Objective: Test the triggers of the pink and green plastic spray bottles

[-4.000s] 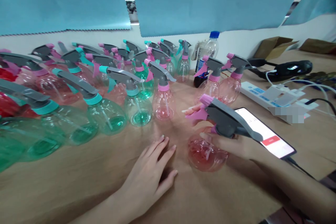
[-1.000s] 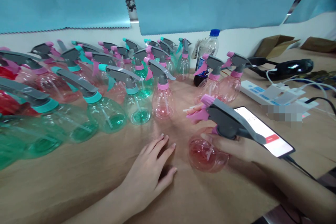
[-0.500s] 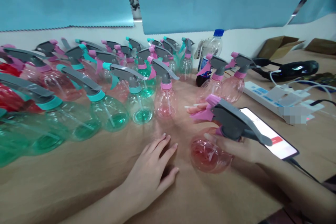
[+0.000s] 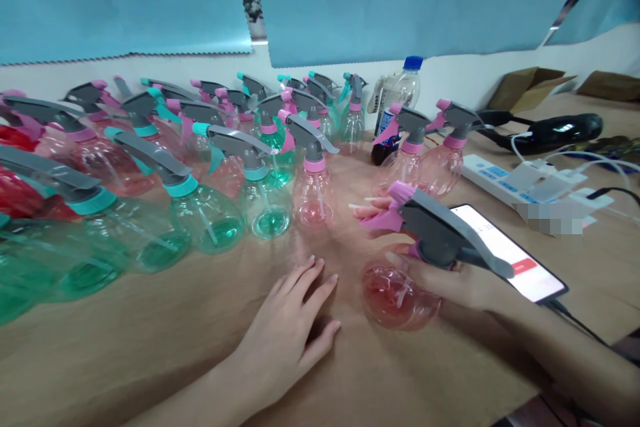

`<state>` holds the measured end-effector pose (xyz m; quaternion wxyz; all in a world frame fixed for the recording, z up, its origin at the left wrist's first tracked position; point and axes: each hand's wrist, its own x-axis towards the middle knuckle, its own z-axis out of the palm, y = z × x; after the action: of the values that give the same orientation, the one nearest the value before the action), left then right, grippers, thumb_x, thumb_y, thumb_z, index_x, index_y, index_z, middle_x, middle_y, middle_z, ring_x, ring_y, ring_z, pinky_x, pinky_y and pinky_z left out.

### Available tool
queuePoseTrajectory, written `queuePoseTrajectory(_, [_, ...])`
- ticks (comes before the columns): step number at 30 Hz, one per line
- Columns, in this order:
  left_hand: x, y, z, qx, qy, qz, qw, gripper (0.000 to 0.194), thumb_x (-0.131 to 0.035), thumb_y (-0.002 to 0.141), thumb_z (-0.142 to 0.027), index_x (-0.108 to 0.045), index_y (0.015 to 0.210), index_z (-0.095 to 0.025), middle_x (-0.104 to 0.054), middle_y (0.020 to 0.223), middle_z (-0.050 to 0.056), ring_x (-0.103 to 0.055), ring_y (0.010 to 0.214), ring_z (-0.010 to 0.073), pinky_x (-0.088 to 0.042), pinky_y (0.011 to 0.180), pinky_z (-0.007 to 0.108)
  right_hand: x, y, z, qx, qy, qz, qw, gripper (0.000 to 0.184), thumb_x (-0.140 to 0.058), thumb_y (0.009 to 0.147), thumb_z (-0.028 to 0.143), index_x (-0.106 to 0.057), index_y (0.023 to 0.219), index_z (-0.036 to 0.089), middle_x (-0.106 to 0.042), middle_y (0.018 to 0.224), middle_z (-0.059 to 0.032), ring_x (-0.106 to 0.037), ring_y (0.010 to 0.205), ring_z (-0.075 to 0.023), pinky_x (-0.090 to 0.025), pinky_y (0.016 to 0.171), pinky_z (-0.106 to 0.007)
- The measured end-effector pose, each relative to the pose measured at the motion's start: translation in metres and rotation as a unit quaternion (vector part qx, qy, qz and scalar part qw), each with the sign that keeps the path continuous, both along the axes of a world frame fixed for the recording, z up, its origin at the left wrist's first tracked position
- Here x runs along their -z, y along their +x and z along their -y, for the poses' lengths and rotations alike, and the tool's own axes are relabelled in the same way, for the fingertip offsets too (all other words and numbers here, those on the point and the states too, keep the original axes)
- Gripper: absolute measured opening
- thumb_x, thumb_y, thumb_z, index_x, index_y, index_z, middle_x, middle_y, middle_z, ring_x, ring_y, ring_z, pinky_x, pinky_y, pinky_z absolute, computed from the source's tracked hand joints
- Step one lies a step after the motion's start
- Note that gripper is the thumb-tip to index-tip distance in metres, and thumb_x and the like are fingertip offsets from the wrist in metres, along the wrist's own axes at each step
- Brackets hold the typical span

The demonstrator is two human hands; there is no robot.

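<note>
My left hand [image 4: 290, 320] lies palm down on the brown table [image 4: 200, 340], fingers apart, with nothing in it. To its right, my right hand [image 4: 440, 277] is wrapped round the neck of a pink spray bottle [image 4: 393, 297] that has a grey and pink trigger head. The bottle tilts, its nozzle toward the left; some of my fingers are hidden behind the head. Beyond my left hand stand a pink spray bottle [image 4: 314, 193] and a green spray bottle [image 4: 267, 210], each with a little liquid showing at the bottom.
Many green and pink spray bottles [image 4: 205, 213] crowd the left and back. Two pink spray bottles [image 4: 443, 163] stand behind my right hand, near a dark drink bottle [image 4: 387, 137]. A lit phone [image 4: 535, 280], a power strip [image 4: 495, 177] with cables and a cardboard box [image 4: 530, 90] are at right.
Almost nothing differs. The whole view has shifted very slightly; both hands and the held spray bottle keep their places.
</note>
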<state>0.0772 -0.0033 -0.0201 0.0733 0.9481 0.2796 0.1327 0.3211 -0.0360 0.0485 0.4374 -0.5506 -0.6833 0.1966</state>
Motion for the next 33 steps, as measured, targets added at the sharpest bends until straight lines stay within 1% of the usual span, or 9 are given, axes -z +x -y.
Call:
queuePoseTrajectory(3, [0.001, 0.0, 0.0, 0.001, 0.001, -0.002, 1.0, 0.044, -0.049, 0.092, -0.033, -0.047, 0.133, -0.016, -0.044, 0.141, 0.014, -0.037, 0.132, 0.0306, -0.039, 0.102, 0.05, -0.003, -0.003, -0.001, -0.026, -0.014, -0.008, 1.0, 0.019, -0.058, 0.078, 0.023, -0.057, 0.059, 0.023, -0.062, 0.067, -0.001, -0.063, 0.067, -0.0184, -0.056, 0.068, -0.03])
queuePoseTrajectory(6, [0.001, 0.001, 0.0, -0.001, 0.005, 0.002, 1.0, 0.044, -0.049, 0.092, -0.033, -0.048, 0.133, -0.017, -0.045, 0.141, 0.014, -0.038, 0.131, 0.0306, -0.04, 0.102, 0.05, 0.0, -0.003, -0.003, -0.062, -0.043, -0.002, 0.997, 0.02, -0.053, 0.08, 0.018, -0.06, 0.062, 0.023, -0.066, 0.072, -0.0011, -0.063, 0.066, -0.0169, -0.056, 0.067, -0.03])
queuePoseTrajectory(8, [0.001, 0.001, 0.0, -0.002, 0.007, 0.005, 1.0, 0.043, -0.048, 0.092, -0.033, -0.048, 0.132, -0.017, -0.045, 0.141, 0.013, -0.039, 0.131, 0.0305, -0.04, 0.102, 0.049, 0.004, -0.002, -0.004, -0.069, -0.046, 0.001, 0.997, 0.015, -0.055, 0.081, 0.02, -0.064, 0.07, 0.023, -0.069, 0.077, -0.0008, -0.065, 0.068, -0.0165, -0.057, 0.069, -0.03])
queuePoseTrajectory(11, [0.001, 0.001, 0.0, -0.002, 0.007, 0.006, 1.0, 0.043, -0.049, 0.092, -0.033, -0.048, 0.132, -0.018, -0.045, 0.141, 0.013, -0.039, 0.131, 0.0304, -0.04, 0.102, 0.049, 0.007, -0.001, -0.006, -0.082, -0.036, 0.0, 0.996, 0.01, -0.06, 0.08, 0.022, -0.067, 0.087, 0.023, -0.073, 0.085, -0.0011, -0.069, 0.079, -0.017, -0.058, 0.078, -0.03])
queuePoseTrajectory(13, [0.001, 0.0, 0.0, -0.001, 0.006, 0.006, 1.0, 0.043, -0.049, 0.092, -0.033, -0.048, 0.132, -0.018, -0.045, 0.141, 0.013, -0.039, 0.131, 0.0302, -0.04, 0.102, 0.049, 0.005, -0.001, -0.006, -0.091, -0.029, -0.002, 0.995, 0.01, -0.061, 0.079, 0.02, -0.067, 0.087, 0.022, -0.074, 0.089, -0.0015, -0.07, 0.083, -0.017, -0.058, 0.083, -0.03])
queuePoseTrajectory(17, [0.002, 0.0, 0.0, 0.0, 0.005, 0.005, 1.0, 0.043, -0.049, 0.092, -0.034, -0.048, 0.132, -0.017, -0.044, 0.141, 0.013, -0.038, 0.131, 0.0303, -0.04, 0.102, 0.049, -0.004, -0.001, -0.007, -0.1, -0.019, -0.014, 0.995, 0.009, -0.061, 0.073, 0.015, -0.063, 0.079, 0.022, -0.072, 0.093, -0.0035, -0.07, 0.086, -0.0184, -0.058, 0.081, -0.031])
queuePoseTrajectory(21, [0.002, 0.0, 0.0, -0.002, 0.001, -0.001, 1.0, 0.043, -0.049, 0.093, -0.034, -0.047, 0.133, -0.017, -0.044, 0.141, 0.014, -0.038, 0.132, 0.0302, -0.04, 0.102, 0.05, -0.004, 0.002, -0.008, -0.117, -0.039, 0.002, 0.992, 0.008, -0.063, 0.072, 0.016, -0.061, 0.073, 0.023, -0.07, 0.078, 0.0, -0.07, 0.079, -0.0172, -0.059, 0.079, -0.031])
queuePoseTrajectory(27, [-0.005, 0.003, -0.001, -0.001, -0.016, -0.026, 1.0, 0.044, -0.05, 0.092, -0.033, -0.047, 0.133, -0.016, -0.047, 0.141, 0.013, -0.038, 0.132, 0.0307, -0.04, 0.102, 0.051, 0.01, 0.004, -0.007, -0.098, -0.044, -0.013, 0.994, 0.009, -0.06, 0.077, 0.019, -0.061, 0.086, 0.023, -0.071, 0.09, -0.0011, -0.07, 0.078, -0.0152, -0.059, 0.074, -0.025])
queuePoseTrajectory(33, [-0.006, 0.003, -0.001, 0.002, -0.016, -0.032, 0.999, 0.045, -0.05, 0.093, -0.033, -0.046, 0.134, -0.016, -0.047, 0.141, 0.01, -0.037, 0.133, 0.0297, -0.039, 0.103, 0.051, 0.002, -0.003, -0.007, -0.091, -0.05, -0.037, 0.994, 0.004, -0.058, 0.079, 0.02, -0.059, 0.083, 0.021, -0.073, 0.091, -0.0028, -0.071, 0.081, -0.0151, -0.059, 0.077, -0.025])
